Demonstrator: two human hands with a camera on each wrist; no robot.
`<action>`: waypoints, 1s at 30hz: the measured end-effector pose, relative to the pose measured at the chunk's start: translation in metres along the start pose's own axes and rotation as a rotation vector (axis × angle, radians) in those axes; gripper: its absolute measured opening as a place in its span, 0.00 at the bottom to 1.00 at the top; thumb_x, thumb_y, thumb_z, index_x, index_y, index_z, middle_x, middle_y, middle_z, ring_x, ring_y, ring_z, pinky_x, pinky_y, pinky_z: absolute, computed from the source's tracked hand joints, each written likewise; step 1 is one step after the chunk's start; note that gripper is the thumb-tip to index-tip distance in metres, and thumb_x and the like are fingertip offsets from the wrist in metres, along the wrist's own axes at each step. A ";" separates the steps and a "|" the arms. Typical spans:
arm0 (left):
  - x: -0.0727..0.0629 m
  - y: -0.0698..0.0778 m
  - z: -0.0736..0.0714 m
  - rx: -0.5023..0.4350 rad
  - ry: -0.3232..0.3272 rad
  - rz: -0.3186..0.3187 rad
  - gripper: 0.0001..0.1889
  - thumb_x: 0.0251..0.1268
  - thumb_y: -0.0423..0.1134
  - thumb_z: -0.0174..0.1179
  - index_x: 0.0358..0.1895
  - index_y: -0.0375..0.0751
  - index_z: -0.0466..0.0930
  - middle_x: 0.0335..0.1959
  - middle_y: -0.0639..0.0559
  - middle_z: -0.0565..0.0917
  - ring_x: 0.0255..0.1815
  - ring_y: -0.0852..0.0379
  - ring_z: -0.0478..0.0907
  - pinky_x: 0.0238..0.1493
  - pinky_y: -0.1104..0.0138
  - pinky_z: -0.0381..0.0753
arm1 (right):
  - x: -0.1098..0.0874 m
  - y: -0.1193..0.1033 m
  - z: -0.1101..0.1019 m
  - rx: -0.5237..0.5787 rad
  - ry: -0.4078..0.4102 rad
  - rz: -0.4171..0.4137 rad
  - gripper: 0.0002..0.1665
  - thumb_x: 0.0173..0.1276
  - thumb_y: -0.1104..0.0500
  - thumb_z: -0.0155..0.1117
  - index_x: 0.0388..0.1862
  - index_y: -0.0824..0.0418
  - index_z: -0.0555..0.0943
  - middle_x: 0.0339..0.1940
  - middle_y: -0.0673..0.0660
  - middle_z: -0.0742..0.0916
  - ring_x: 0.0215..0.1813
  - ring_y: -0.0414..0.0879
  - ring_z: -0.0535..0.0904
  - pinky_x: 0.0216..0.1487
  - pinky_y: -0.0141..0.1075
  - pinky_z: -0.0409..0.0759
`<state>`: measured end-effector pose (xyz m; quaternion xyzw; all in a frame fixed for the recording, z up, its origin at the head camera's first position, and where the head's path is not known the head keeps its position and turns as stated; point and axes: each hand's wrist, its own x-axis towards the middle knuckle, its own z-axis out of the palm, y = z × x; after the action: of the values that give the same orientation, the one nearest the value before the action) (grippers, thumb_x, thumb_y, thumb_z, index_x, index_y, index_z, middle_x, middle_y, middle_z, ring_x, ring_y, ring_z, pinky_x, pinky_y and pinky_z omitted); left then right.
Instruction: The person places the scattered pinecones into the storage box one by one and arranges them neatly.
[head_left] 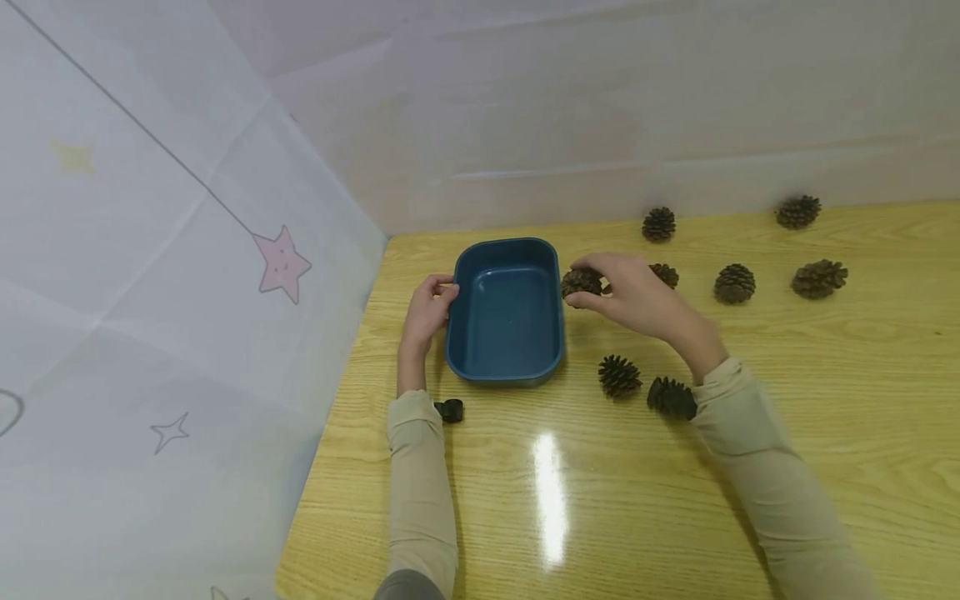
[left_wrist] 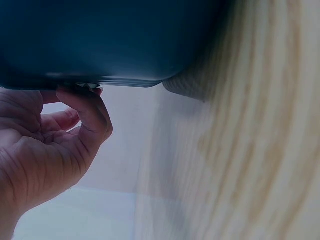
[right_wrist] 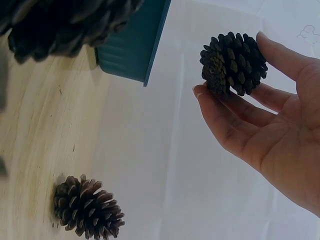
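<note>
A deep blue rectangular tub (head_left: 506,379) stands on the wooden table. My left hand (head_left: 429,310) holds its left side, thumb at the rim and bent fingers against the outer wall. In the left wrist view those curled fingers (left_wrist: 95,117) meet the tub wall (left_wrist: 115,40) from outside. Just off the tub's right rim, my right hand (head_left: 637,293) grips a brown pine cone (head_left: 581,283) between thumb and fingers. The right wrist view has the held pine cone (right_wrist: 234,64) raised above the table. No pine cone lies inside the tub.
Several more pine cones (head_left: 735,283) are scattered right of the tub; one (head_left: 618,377) lies close to its lower right corner and another (head_left: 671,398) beside the right sleeve. A small black object (head_left: 450,410) sits by the left forearm. Pale sheeting (head_left: 525,108) borders the table behind and at left.
</note>
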<state>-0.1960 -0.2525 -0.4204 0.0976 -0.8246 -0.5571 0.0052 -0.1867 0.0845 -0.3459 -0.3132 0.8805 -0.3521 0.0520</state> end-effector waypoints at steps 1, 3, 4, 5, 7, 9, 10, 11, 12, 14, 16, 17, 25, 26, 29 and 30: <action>0.000 0.000 0.000 0.001 -0.001 0.000 0.20 0.80 0.41 0.56 0.67 0.35 0.77 0.42 0.47 0.75 0.25 0.61 0.68 0.26 0.72 0.71 | 0.000 -0.001 0.001 -0.002 -0.003 -0.002 0.31 0.76 0.52 0.68 0.69 0.70 0.75 0.66 0.68 0.81 0.68 0.64 0.76 0.66 0.59 0.72; 0.000 0.000 0.000 0.001 -0.002 -0.002 0.20 0.80 0.41 0.56 0.67 0.35 0.77 0.42 0.47 0.75 0.26 0.61 0.68 0.27 0.71 0.71 | 0.001 -0.001 0.002 -0.007 -0.014 -0.007 0.31 0.77 0.52 0.67 0.69 0.70 0.74 0.67 0.69 0.80 0.69 0.64 0.75 0.66 0.59 0.72; 0.000 0.000 0.000 0.002 -0.002 -0.002 0.20 0.80 0.41 0.56 0.67 0.35 0.77 0.42 0.47 0.75 0.26 0.61 0.68 0.27 0.71 0.71 | 0.001 -0.002 0.003 -0.010 -0.017 -0.012 0.31 0.77 0.52 0.67 0.70 0.70 0.74 0.67 0.69 0.80 0.69 0.64 0.75 0.66 0.59 0.72; 0.000 0.000 0.000 0.002 -0.002 -0.003 0.20 0.80 0.41 0.56 0.67 0.35 0.76 0.43 0.47 0.75 0.26 0.61 0.68 0.27 0.71 0.71 | 0.002 -0.002 0.003 -0.013 -0.020 -0.014 0.31 0.77 0.52 0.67 0.70 0.70 0.74 0.67 0.69 0.80 0.68 0.64 0.75 0.66 0.59 0.72; 0.000 0.000 0.000 0.001 -0.002 -0.003 0.20 0.80 0.41 0.56 0.67 0.35 0.76 0.43 0.47 0.75 0.26 0.61 0.68 0.27 0.72 0.71 | 0.002 -0.003 0.004 -0.019 -0.025 -0.022 0.31 0.77 0.52 0.67 0.69 0.71 0.74 0.67 0.69 0.80 0.68 0.65 0.75 0.66 0.59 0.72; 0.000 0.000 0.000 -0.002 0.000 -0.001 0.20 0.80 0.40 0.56 0.67 0.35 0.76 0.42 0.47 0.75 0.26 0.60 0.68 0.26 0.72 0.71 | 0.003 -0.003 0.006 -0.020 -0.024 -0.024 0.31 0.77 0.52 0.68 0.69 0.71 0.75 0.66 0.69 0.81 0.68 0.64 0.76 0.66 0.58 0.72; 0.000 0.000 0.000 -0.003 0.001 0.000 0.19 0.80 0.40 0.56 0.67 0.35 0.76 0.42 0.47 0.75 0.26 0.60 0.68 0.26 0.72 0.71 | 0.003 -0.004 0.006 -0.016 -0.024 -0.023 0.31 0.76 0.53 0.68 0.69 0.71 0.75 0.66 0.69 0.81 0.68 0.64 0.76 0.66 0.58 0.72; 0.000 0.000 0.000 -0.005 0.002 0.001 0.19 0.80 0.40 0.56 0.67 0.35 0.76 0.42 0.47 0.75 0.26 0.60 0.68 0.25 0.72 0.71 | 0.004 -0.005 0.007 -0.011 -0.024 -0.019 0.31 0.76 0.53 0.68 0.69 0.71 0.75 0.66 0.69 0.81 0.68 0.64 0.76 0.66 0.58 0.73; 0.000 0.000 0.000 -0.007 0.002 0.002 0.19 0.80 0.40 0.56 0.67 0.35 0.76 0.42 0.47 0.75 0.25 0.60 0.68 0.25 0.72 0.71 | 0.004 -0.005 0.008 -0.011 -0.025 -0.019 0.31 0.76 0.53 0.69 0.68 0.71 0.75 0.65 0.69 0.81 0.67 0.64 0.76 0.66 0.58 0.73; -0.001 0.000 0.000 -0.009 0.002 0.004 0.19 0.80 0.40 0.57 0.67 0.35 0.77 0.42 0.47 0.75 0.25 0.60 0.67 0.25 0.72 0.71 | 0.004 -0.007 0.009 -0.008 -0.027 -0.019 0.31 0.75 0.53 0.69 0.68 0.70 0.76 0.65 0.68 0.82 0.67 0.63 0.77 0.66 0.57 0.73; -0.001 0.000 0.000 -0.010 0.001 0.005 0.19 0.80 0.40 0.57 0.66 0.35 0.77 0.41 0.48 0.75 0.25 0.60 0.67 0.25 0.72 0.71 | 0.004 -0.008 0.010 -0.011 -0.029 -0.027 0.30 0.76 0.52 0.69 0.67 0.70 0.76 0.64 0.67 0.82 0.67 0.63 0.77 0.65 0.57 0.74; -0.001 0.000 0.000 -0.010 0.000 0.005 0.19 0.80 0.40 0.57 0.66 0.35 0.77 0.41 0.48 0.75 0.25 0.61 0.67 0.25 0.72 0.71 | 0.004 -0.008 0.011 -0.015 -0.030 -0.032 0.30 0.76 0.52 0.69 0.67 0.69 0.76 0.64 0.67 0.82 0.66 0.63 0.77 0.65 0.57 0.74; -0.001 0.000 0.000 -0.012 -0.009 0.003 0.19 0.80 0.40 0.56 0.67 0.36 0.77 0.41 0.48 0.75 0.25 0.60 0.67 0.25 0.72 0.71 | 0.006 -0.011 0.017 -0.040 -0.036 -0.051 0.30 0.76 0.52 0.69 0.67 0.69 0.76 0.64 0.67 0.83 0.66 0.63 0.78 0.65 0.57 0.75; -0.001 0.000 0.000 -0.012 -0.010 0.002 0.19 0.80 0.40 0.56 0.67 0.36 0.77 0.41 0.48 0.75 0.25 0.60 0.67 0.25 0.72 0.71 | 0.006 -0.011 0.018 -0.040 -0.040 -0.051 0.30 0.76 0.52 0.69 0.67 0.70 0.76 0.64 0.67 0.83 0.66 0.63 0.78 0.65 0.57 0.75; -0.001 0.000 -0.001 -0.012 -0.007 0.000 0.19 0.80 0.41 0.56 0.67 0.36 0.76 0.41 0.48 0.75 0.26 0.60 0.67 0.25 0.71 0.71 | 0.007 -0.012 0.021 -0.041 -0.048 -0.052 0.30 0.75 0.52 0.69 0.67 0.70 0.76 0.64 0.68 0.82 0.66 0.63 0.78 0.65 0.57 0.74; -0.001 0.000 -0.001 -0.014 -0.007 -0.001 0.19 0.81 0.41 0.56 0.67 0.36 0.76 0.41 0.48 0.75 0.26 0.60 0.68 0.25 0.72 0.72 | 0.007 -0.012 0.021 -0.042 -0.050 -0.055 0.30 0.75 0.52 0.69 0.67 0.70 0.76 0.64 0.68 0.82 0.65 0.63 0.78 0.65 0.56 0.74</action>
<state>-0.1949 -0.2530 -0.4202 0.0959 -0.8208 -0.5631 0.0028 -0.1797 0.0610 -0.3530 -0.3469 0.8772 -0.3269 0.0579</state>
